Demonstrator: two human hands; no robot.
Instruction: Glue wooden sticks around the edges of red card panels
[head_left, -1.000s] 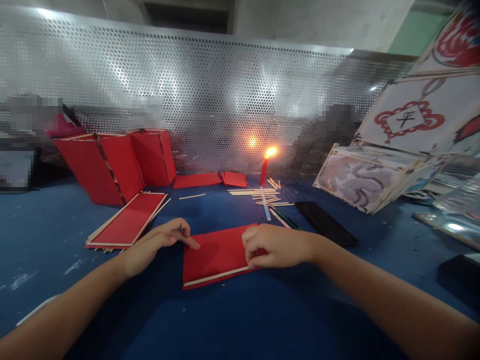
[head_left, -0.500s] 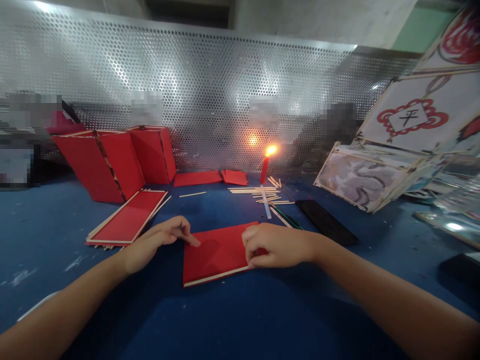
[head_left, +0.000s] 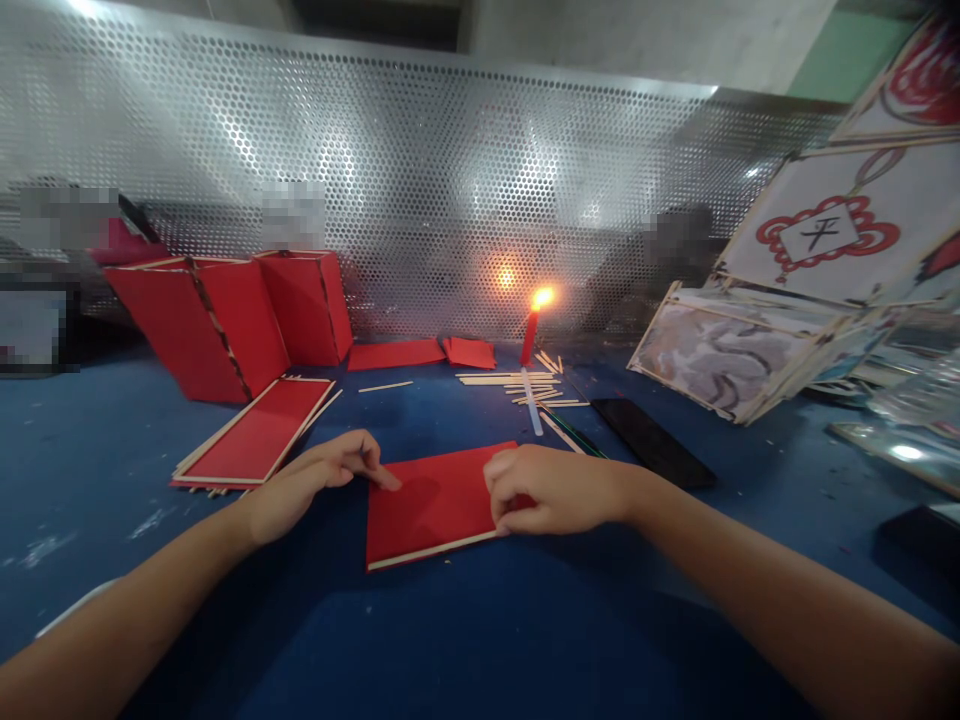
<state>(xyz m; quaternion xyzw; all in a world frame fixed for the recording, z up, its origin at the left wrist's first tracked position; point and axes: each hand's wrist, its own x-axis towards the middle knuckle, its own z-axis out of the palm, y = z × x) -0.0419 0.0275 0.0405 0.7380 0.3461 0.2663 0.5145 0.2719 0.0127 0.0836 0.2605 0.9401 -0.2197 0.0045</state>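
Note:
A red card lies flat on the blue table in front of me. Along its near edge runs a thin wooden stick. My right hand covers the card's right side, fingers curled, with thumb and fingertip closed on the stick's right end. Over the left edge, my left hand rests its outstretched fingertips on the card; it grips nothing. To the left lies a red panel framed with wooden sticks. The card's right edge is mostly hidden under my right hand.
A lit red candle stands behind loose wooden sticks and a translucent glue stick. A black slab lies to the right. Folded red panels stand at left, and painted paper lanterns at right. A perforated metal screen closes the back.

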